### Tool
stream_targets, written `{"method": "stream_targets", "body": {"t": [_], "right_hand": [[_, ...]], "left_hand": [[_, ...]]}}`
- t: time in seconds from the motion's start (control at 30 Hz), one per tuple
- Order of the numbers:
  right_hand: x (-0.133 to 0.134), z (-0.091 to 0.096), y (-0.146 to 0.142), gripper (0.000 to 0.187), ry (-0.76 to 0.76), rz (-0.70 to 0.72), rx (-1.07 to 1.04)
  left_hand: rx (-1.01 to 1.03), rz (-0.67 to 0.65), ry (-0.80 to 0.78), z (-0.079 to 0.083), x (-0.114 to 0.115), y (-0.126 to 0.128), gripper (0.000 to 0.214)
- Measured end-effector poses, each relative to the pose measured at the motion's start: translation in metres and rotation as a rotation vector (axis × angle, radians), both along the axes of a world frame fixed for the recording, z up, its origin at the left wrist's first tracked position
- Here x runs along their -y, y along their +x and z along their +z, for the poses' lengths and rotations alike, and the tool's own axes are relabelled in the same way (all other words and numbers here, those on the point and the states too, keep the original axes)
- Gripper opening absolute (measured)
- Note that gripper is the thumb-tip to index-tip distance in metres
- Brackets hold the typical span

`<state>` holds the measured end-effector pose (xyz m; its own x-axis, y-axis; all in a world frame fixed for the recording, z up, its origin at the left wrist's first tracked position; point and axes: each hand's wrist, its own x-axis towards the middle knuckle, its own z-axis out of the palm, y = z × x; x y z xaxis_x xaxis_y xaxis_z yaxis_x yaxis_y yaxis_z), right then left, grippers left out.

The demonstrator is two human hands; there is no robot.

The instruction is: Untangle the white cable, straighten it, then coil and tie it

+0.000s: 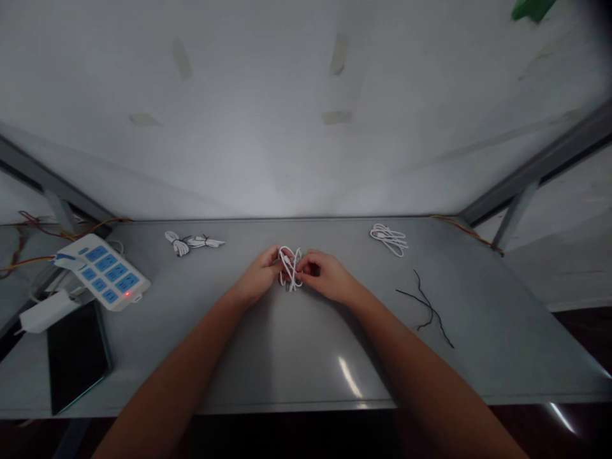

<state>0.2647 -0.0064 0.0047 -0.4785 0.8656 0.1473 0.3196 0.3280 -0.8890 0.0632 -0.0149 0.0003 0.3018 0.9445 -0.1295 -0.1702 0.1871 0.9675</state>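
Pinching coiled white cable (pixel 290 268) in both hands (pixel 261 276), grey metal table (pixel 291 357), white wall (pixel 258 153)

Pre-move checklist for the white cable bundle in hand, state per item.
1. Left hand and right hand both on white cable bundle: ok.
2. Bundle's middle tied off: cannot tell, fingers hide it.
3. Black wire apart from right hand: ok.
4. White cable coil apart from the hands: ok.
5. Tied white cable apart from left hand: ok.
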Motion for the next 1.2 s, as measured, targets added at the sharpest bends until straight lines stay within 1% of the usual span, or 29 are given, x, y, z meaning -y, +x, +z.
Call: {"method": "stream_targets", "body": {"t": [0.13,0.27,0.33,0.4,0.47,0.57,0.67,0.73,0.83,0.9,0.97,1.07,1.2], "right_hand": [[0.002,0.002,0.001,0.011,0.063,-0.023,0.055],[0.001,0.002,0.003,0.015,0.009,-0.020,0.007],[-0.001,0.002,0.005,0.015,0.021,-0.047,0.008],[-0.002,0.003,0.006,0.014,0.051,-0.086,0.015],[-0.003,0.003,0.007,0.014,0.047,-0.111,-0.001],[-0.003,0.000,0.005,0.019,-0.039,-0.118,-0.066],[-0.003,-0.006,0.002,0.024,-0.159,-0.120,-0.141],[-0.004,-0.010,0.000,0.025,-0.194,-0.138,-0.181],[-0.006,-0.010,0.000,0.024,-0.136,-0.157,-0.205],[-0.007,-0.007,0.001,0.021,-0.080,-0.152,-0.218],[-0.009,-0.004,0.003,0.017,-0.068,-0.142,-0.243],[-0.009,-0.001,0.005,0.019,-0.156,-0.112,-0.310],[-0.010,0.001,0.007,0.033,-0.400,-0.001,-0.459]], "left_hand": [[-0.044,-0.012,0.032,0.000,0.000,0.001,0.032],[-0.088,-0.021,0.073,-0.001,0.000,0.000,0.033],[-0.119,-0.020,0.085,-0.001,-0.001,-0.001,0.035],[-0.142,0.006,0.107,-0.002,-0.001,-0.001,0.035],[-0.143,0.045,0.126,-0.002,-0.001,-0.002,0.034],[-0.090,0.081,0.102,-0.001,-0.001,0.000,0.035],[0.033,0.094,0.034,0.000,0.000,0.003,0.038],[0.126,0.098,-0.022,0.000,0.001,0.006,0.039],[0.212,0.096,-0.081,-0.001,0.002,0.010,0.048],[0.187,0.083,-0.078,-0.001,0.002,0.013,0.053],[0.109,0.073,-0.049,-0.001,0.003,0.014,0.053],[0.008,0.096,-0.006,0.001,0.004,0.014,0.050],[-0.071,0.134,-0.005,0.006,0.003,0.011,0.040]]}}
